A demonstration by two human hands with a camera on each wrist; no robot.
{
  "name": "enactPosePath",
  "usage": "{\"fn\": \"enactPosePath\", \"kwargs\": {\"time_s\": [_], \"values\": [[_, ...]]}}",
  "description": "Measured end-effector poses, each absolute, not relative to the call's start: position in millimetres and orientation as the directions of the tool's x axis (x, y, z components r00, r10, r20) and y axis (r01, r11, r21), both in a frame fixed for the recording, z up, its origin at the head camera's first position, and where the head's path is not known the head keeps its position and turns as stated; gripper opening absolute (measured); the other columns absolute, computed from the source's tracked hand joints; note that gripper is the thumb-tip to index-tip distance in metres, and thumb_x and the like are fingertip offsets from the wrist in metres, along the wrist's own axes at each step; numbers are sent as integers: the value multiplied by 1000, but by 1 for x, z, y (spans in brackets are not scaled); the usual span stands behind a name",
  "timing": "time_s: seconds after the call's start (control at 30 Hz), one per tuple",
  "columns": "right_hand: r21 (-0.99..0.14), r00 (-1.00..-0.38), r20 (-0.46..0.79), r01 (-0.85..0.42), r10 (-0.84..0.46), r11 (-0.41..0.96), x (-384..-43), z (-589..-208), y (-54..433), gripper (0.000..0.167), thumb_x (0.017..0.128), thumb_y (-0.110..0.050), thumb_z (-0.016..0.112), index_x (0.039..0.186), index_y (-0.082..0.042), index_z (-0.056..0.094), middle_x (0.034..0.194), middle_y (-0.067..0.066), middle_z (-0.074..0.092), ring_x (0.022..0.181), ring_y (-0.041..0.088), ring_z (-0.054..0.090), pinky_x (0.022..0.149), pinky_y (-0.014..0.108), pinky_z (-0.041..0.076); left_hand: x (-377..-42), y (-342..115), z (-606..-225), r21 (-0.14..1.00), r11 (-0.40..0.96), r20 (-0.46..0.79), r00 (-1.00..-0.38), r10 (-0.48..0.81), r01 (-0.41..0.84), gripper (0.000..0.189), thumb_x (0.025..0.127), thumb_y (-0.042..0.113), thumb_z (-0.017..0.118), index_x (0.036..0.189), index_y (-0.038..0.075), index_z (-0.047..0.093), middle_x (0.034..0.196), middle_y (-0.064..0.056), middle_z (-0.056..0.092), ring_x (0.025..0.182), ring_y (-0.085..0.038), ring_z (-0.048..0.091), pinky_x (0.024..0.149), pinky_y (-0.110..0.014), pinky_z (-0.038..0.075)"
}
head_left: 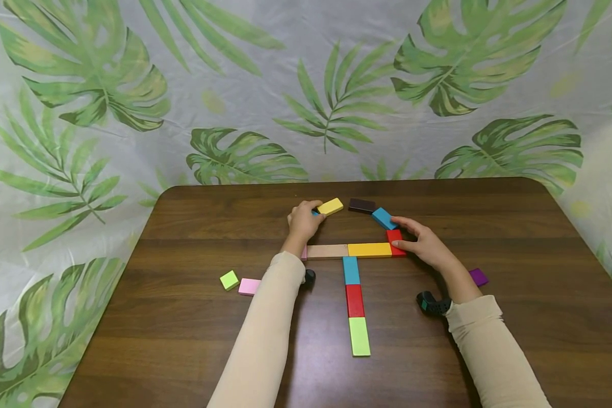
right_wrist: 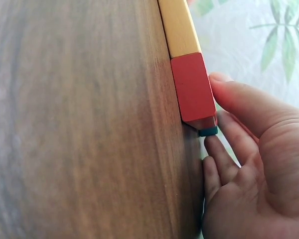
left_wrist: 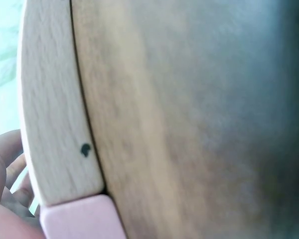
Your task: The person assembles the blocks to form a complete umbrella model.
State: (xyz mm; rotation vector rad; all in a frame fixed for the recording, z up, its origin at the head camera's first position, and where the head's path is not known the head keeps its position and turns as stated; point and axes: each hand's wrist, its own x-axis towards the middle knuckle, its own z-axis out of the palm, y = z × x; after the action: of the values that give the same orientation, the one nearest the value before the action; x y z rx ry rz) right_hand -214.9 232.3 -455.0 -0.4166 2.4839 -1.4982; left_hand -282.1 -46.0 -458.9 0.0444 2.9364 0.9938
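Note:
Flat coloured blocks lie on the brown wooden table (head_left: pixel 194 328). At the far left of their curve, my left hand (head_left: pixel 302 222) holds a mostly covered blue block (head_left: pixel 315 213), its thumb and forefinger on either side. A yellow block (head_left: pixel 330 206) lies against those fingertips. My right hand (head_left: pixel 424 245) is at the curve's right side, fingers stretched and touching the blue block (head_left: pixel 385 218). Its thumb lies at the red block (right_wrist: pixel 193 87). A dark brown block (head_left: pixel 362 205) touches that blue one; a gap separates it from the yellow block.
A crosswise row holds a pink block (left_wrist: pixel 82 219), a plain wood block (head_left: pixel 327 251) and an orange-yellow block (head_left: pixel 369 250). Below it run blue, red and lime blocks (head_left: pixel 359 336). Loose lime (head_left: pixel 229 280), pink (head_left: pixel 249 287) and purple (head_left: pixel 478 276) blocks lie aside.

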Motion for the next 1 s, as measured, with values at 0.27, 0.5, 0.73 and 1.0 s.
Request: {"fn": "enactPosePath", "kwargs": {"time_s": [0.27, 0.5, 0.73, 1.0], "values": [[-883, -939, -36, -130, -341, 450, -207, -441, 226, 54, 87, -6, 57, 134, 5, 34, 137, 27, 30, 128, 42, 19, 101, 56, 13, -283, -47, -459, 606, 795, -25, -998, 52, 27, 39, 84, 26, 63, 123, 23, 57, 124, -3, 52, 107, -29, 45, 90, -44, 30], [-897, -941, -5, -145, -338, 417, -219, -459, 234, 57, 87, -11, 60, 136, 1, 34, 138, 24, 31, 128, 40, 22, 101, 55, 14, -284, -49, -460, 608, 793, -18, -998, 57, 34, 41, 84, 26, 64, 123, 21, 56, 123, -3, 52, 107, -28, 45, 90, -43, 29], [-876, -952, 39, -178, -302, 448, -229, -466, 233, 63, 86, -25, 61, 138, -4, 32, 138, 21, 33, 125, 38, 28, 98, 56, 21, -284, -50, -460, 608, 794, -25, -998, 53, 28, 40, 84, 28, 63, 123, 20, 56, 124, -2, 52, 108, -27, 45, 91, -42, 29], [-869, -962, 51, -175, -268, 462, -238, -460, 222, 62, 86, -26, 62, 136, -4, 34, 138, 18, 34, 124, 36, 30, 98, 52, 24, -283, -50, -459, 608, 794, -40, -998, 58, 22, 40, 85, 28, 62, 123, 20, 56, 124, -2, 52, 108, -26, 45, 91, -43, 29]]}}
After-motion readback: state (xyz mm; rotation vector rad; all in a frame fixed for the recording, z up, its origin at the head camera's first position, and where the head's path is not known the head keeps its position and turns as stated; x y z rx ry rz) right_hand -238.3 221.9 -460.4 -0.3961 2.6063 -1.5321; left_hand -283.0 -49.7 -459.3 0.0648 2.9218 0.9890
